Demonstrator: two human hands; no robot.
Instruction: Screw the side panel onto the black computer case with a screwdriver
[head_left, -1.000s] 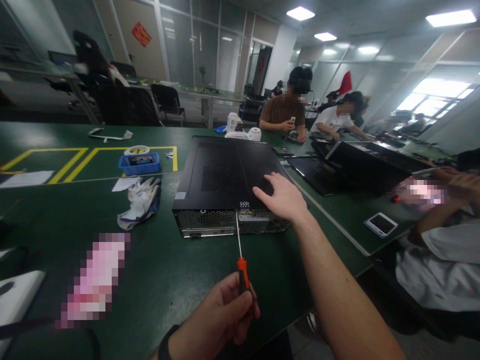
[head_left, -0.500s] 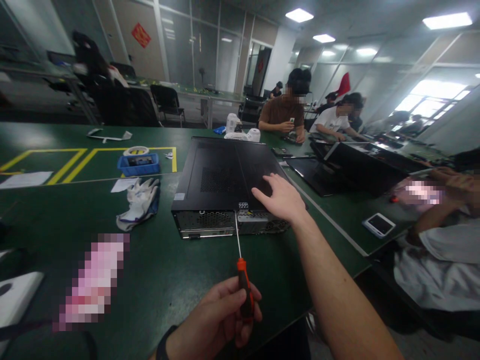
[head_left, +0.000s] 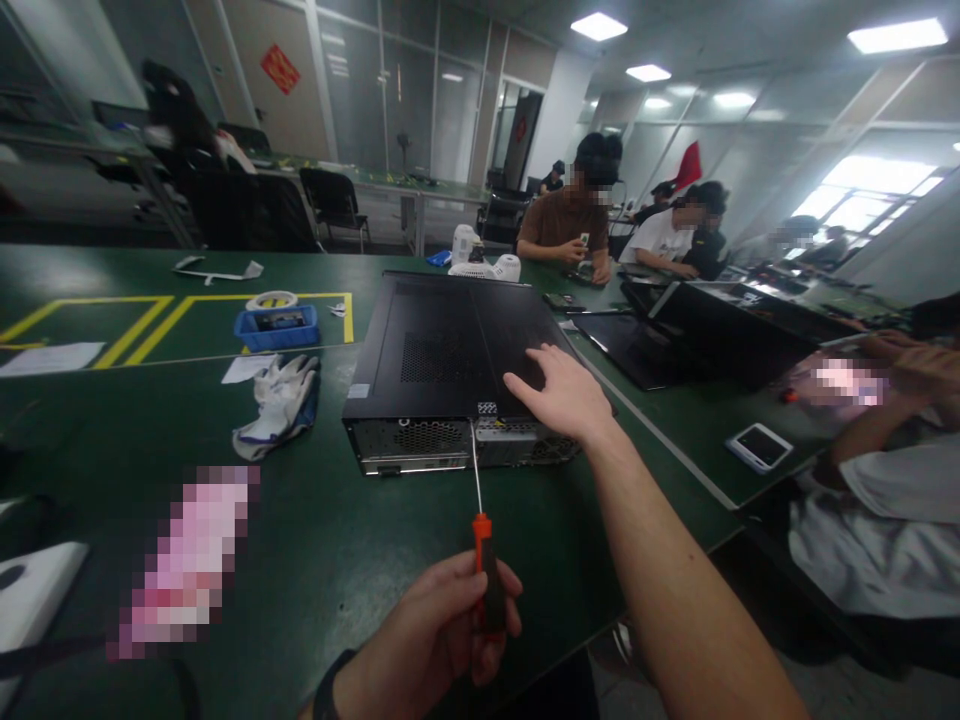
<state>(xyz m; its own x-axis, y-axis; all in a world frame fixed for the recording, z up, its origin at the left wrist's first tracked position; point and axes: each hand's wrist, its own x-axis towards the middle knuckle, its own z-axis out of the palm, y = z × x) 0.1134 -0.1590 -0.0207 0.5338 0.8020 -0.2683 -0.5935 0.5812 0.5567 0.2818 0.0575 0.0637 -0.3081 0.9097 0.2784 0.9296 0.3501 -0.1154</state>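
A black computer case (head_left: 442,340) lies flat on the green table (head_left: 315,540), its vented rear side facing me. My left hand (head_left: 450,620) grips the handle of a red and dark screwdriver (head_left: 484,560). The screwdriver's thin shaft points away from me, and its tip meets the upper edge of the case's rear side near the middle. My right hand (head_left: 566,395) rests on the right part of the case's top with its fingers spread, holding nothing.
To the left are gloves (head_left: 281,400), a blue tray (head_left: 277,328) and a roll of tape (head_left: 271,301). A phone (head_left: 759,447) and a dark panel (head_left: 622,345) lie right. People sit at the table's far side and at the right.
The screwdriver handle has turned a little in my left hand, so its red and dark parts show differently. My right hand stays on the case.
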